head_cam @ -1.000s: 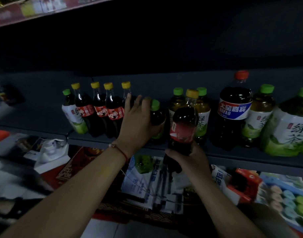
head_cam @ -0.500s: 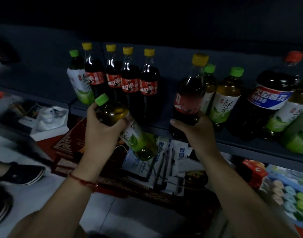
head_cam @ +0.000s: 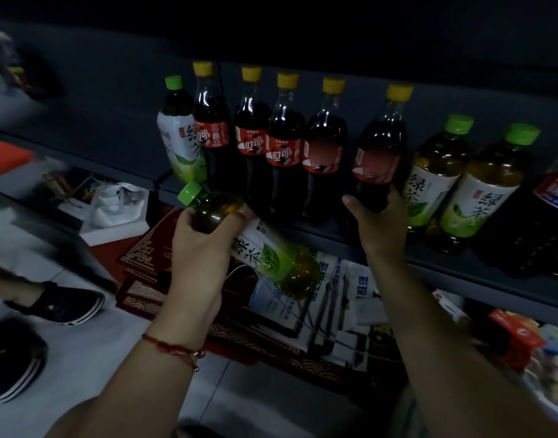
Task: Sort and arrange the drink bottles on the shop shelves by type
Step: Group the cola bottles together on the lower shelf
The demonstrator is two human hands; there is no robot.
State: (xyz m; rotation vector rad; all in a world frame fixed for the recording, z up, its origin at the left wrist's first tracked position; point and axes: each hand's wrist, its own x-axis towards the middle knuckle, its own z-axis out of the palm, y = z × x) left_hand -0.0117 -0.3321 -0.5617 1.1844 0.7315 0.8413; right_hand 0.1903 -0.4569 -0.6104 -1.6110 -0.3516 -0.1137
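My left hand point(head_cam: 198, 248) grips a green-capped tea bottle point(head_cam: 265, 248) by its upper part, tilted with the cap up-left, in front of and below the shelf edge. My right hand point(head_cam: 380, 222) holds the lower body of a yellow-capped cola bottle point(head_cam: 382, 147), upright on the dark shelf point(head_cam: 445, 263) to the right of a row of several cola bottles point(head_cam: 284, 143). One green tea bottle point(head_cam: 179, 137) stands at the row's left end. Two more green tea bottles point(head_cam: 460, 184) stand right of my right hand.
A large dark bottle with a blue and red label point(head_cam: 552, 200) stands at the far right. Boxes and packaged goods point(head_cam: 318, 298) fill the lower shelf. Someone's dark shoes point(head_cam: 59, 301) rest on the tiled floor at the left.
My right hand has brought the cola bottle onto the shelf next to the cola row. The left hand still holds the tilted tea bottle off the shelf. The view has shifted closer.
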